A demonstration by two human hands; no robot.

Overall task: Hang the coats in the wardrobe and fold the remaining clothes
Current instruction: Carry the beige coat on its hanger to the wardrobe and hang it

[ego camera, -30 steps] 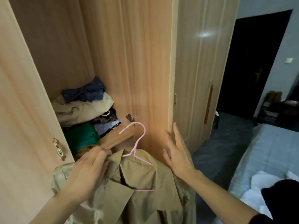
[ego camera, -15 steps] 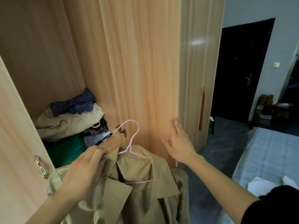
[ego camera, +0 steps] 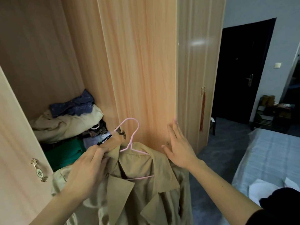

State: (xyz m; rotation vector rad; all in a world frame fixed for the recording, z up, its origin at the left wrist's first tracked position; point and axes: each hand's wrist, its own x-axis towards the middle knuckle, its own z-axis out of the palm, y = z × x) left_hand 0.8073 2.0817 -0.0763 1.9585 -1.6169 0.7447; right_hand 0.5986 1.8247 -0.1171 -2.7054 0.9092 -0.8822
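Coat (ego camera: 142, 184) hangs on the pink hanger (ego camera: 131, 140), before the open wardrobe (ego camera: 40, 62). My left hand (ego camera: 87, 172) pinches its shoulder; my right hand (ego camera: 178, 150), fingers spread, presses the door (ego camera: 142, 70). I advise lifting by the hook, keeping the collar level.

The coat (ego camera: 138, 184) runs off the bottom edge; its collar hides the hanger's (ego camera: 131, 140) shoulders.
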